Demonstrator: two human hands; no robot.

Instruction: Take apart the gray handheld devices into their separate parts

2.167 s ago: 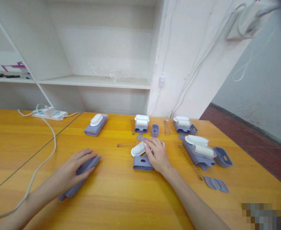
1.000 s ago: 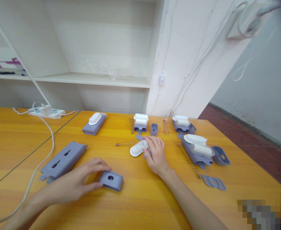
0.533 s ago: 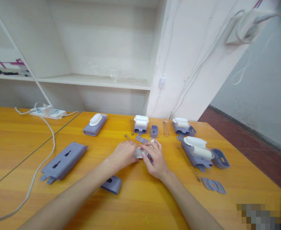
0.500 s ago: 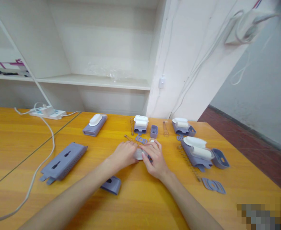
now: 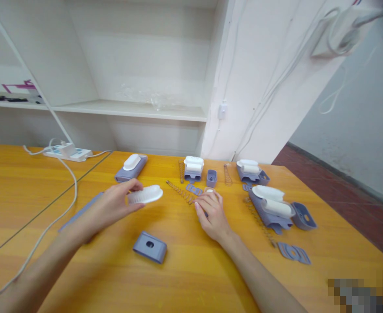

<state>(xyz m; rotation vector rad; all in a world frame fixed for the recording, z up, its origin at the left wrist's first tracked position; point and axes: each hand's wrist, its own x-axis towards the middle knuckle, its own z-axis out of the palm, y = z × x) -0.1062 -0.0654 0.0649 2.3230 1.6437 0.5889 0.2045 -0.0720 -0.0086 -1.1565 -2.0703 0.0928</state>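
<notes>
My left hand is raised over the left-middle of the table, its thumb and fingers closed on a white oval plastic cover with a ribbed inner side. My right hand lies low at the table's middle, fingers curled together over something mostly hidden; a bit of dark purple shows beneath them. Just beyond its fingertips is a small white part. A coil spring stretches towards that hand, with a flat purple slotted piece behind it. Nearer me sits a purple end cap with a dark hole.
A long purple housing lies partly behind my left forearm. Purple bodies with white covers and rollers stand at the right and back, with springs, cups and slotted plates. A white cable crosses the left side from a power strip.
My left hand has moved left and up from beside the right hand, carrying the white cover. My right hand has stayed nearly in place. The purple end cap is now fully visible.
</notes>
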